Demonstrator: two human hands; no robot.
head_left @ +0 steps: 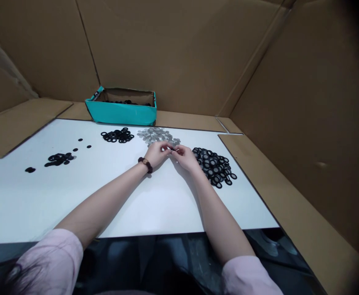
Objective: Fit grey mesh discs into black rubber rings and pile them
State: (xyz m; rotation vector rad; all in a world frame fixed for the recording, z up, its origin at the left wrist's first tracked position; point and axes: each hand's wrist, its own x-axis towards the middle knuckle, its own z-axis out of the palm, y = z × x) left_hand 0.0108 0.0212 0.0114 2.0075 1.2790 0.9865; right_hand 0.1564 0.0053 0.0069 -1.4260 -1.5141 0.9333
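My left hand [158,154], with a dark beaded bracelet on the wrist, meets my right hand [185,157] over the middle of the white board. Between their pinched fingertips is a small black ring [172,149], mostly covered by the fingers. Just beyond the hands lies a pile of grey translucent discs [156,134]. To the right of my right hand is a large heap of black rings with grey centres [214,166]. A smaller pile of black open rings [118,135] sits left of the grey discs.
A turquoise box [121,113] with black pieces inside stands at the board's back edge. Black discs and rings [59,159] lie scattered on the left of the white board [130,209]. Cardboard walls [179,53] enclose the back and sides.
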